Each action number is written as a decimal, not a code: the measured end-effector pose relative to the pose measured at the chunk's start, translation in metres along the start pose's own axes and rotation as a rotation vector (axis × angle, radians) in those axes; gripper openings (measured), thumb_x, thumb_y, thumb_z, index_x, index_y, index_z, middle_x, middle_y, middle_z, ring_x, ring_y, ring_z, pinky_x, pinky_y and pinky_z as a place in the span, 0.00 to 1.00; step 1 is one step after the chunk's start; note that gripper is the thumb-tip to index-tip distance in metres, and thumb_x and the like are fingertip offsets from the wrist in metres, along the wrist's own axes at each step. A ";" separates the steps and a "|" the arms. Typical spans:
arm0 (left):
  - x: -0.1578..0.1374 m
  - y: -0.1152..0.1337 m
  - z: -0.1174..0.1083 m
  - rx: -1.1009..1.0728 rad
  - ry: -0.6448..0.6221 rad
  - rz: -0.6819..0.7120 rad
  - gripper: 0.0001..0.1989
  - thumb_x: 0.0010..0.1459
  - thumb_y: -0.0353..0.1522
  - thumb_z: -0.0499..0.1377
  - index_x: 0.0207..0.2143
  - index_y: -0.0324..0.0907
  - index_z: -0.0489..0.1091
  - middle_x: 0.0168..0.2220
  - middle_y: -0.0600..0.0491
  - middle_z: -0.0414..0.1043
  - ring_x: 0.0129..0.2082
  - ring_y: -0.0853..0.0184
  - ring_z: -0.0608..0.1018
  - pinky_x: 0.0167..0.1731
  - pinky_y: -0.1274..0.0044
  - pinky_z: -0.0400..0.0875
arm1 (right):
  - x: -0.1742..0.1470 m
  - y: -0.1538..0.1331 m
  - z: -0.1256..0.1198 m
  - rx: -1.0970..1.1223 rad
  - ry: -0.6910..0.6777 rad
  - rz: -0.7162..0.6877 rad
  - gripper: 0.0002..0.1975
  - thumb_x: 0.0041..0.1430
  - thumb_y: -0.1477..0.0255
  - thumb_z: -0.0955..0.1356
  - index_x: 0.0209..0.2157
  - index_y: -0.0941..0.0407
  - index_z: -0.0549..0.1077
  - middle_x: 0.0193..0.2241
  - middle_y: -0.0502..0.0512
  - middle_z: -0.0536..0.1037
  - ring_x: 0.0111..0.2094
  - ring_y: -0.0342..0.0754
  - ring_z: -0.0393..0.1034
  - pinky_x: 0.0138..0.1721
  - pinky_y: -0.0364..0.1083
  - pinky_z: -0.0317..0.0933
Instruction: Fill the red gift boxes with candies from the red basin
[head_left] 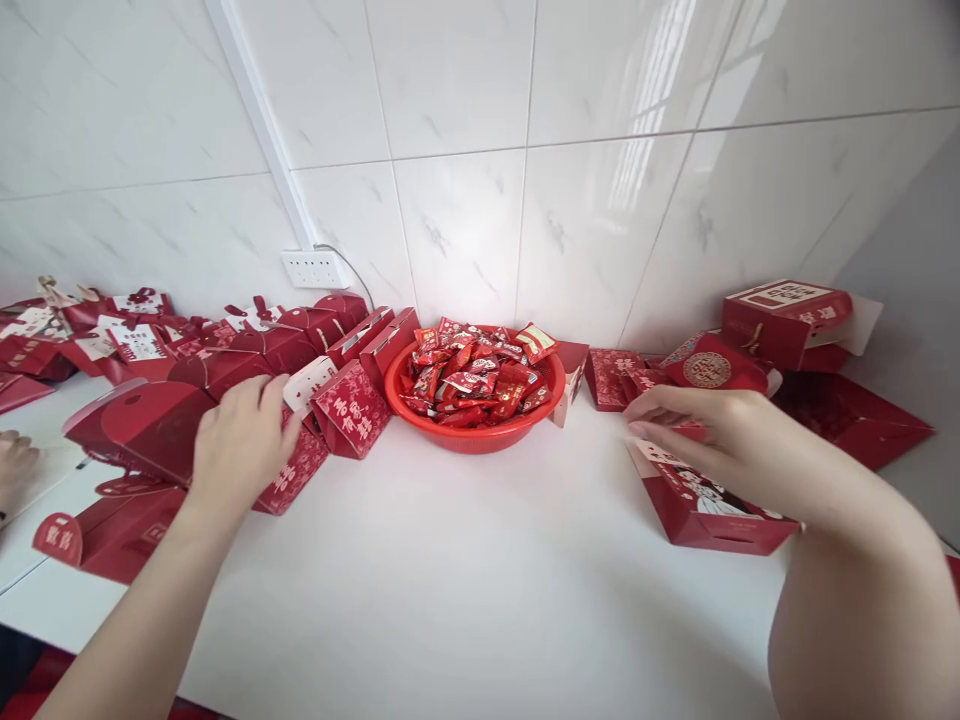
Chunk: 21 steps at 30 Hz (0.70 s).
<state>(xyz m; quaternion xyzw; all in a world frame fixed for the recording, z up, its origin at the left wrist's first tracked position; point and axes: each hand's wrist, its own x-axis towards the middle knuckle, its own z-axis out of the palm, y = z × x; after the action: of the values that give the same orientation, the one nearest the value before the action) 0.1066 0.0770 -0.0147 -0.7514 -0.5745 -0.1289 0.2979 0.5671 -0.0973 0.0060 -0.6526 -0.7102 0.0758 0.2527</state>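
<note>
My left hand (244,435) is curled over a small red candy box (292,470) with white characters, at the right end of a row of boxes. Part of that box is hidden behind my fingers. Beside it leans another red box (352,410) with a floral pattern. On the right, my right hand (697,430) reaches over a red box (735,525) with a printed picture on top. Its fingers are bent close together near that box's far left edge; what they grip is hidden.
A red plastic basket (472,438) full of wrapped candies stands in the middle against the tiled wall. Folded red boxes (165,420) crowd the left side, and more boxes (795,320) are stacked at the right. Another person's hand (15,470) is at the far left.
</note>
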 end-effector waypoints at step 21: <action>-0.020 0.211 0.074 -0.867 -0.521 0.994 0.28 0.68 0.39 0.50 0.68 0.59 0.47 0.69 0.59 0.48 0.69 0.59 0.55 0.66 0.60 0.53 | 0.019 0.162 -0.025 -0.135 0.247 0.832 0.15 0.59 0.64 0.64 0.41 0.55 0.77 0.43 0.62 0.80 0.37 0.57 0.76 0.34 0.50 0.65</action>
<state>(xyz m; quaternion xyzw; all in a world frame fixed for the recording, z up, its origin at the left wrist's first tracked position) 0.2881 0.0711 -0.1472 -0.9819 -0.1131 -0.0108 -0.1517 0.7223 -0.0621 -0.0388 -0.9024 -0.3547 0.0459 0.2403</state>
